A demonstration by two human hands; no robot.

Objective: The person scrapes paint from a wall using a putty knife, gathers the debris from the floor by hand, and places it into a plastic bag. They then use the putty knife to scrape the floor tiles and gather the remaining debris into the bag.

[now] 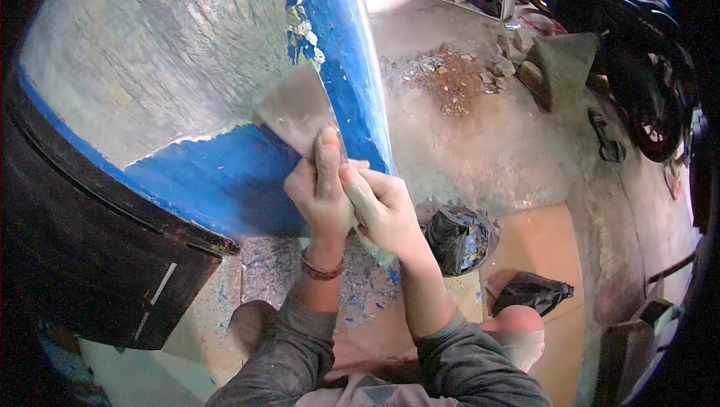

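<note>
A wide-bladed paint scraper (296, 111) lies against the wall, its blade tilted up to the left at the border of the blue paint (232, 178). My left hand (319, 193) wraps round its handle, thumb pressed along the base of the blade. Closed beside it, my right hand (386, 212) grips the handle's lower end, which the fingers mostly hide. Above the blade, bare grey wall (172, 47) shows where paint is gone. Cracked white and blue flakes (302, 28) cling along the wall's corner.
Dark furniture (97, 257) borders the wall at left. Paint chips (360, 302) litter the floor below my hands. An open black bag (459, 240) and a crumpled black bag (531, 294) sit at right by cardboard (551, 238). Rubble (454, 81) and a motorcycle (649, 47) stand farther off.
</note>
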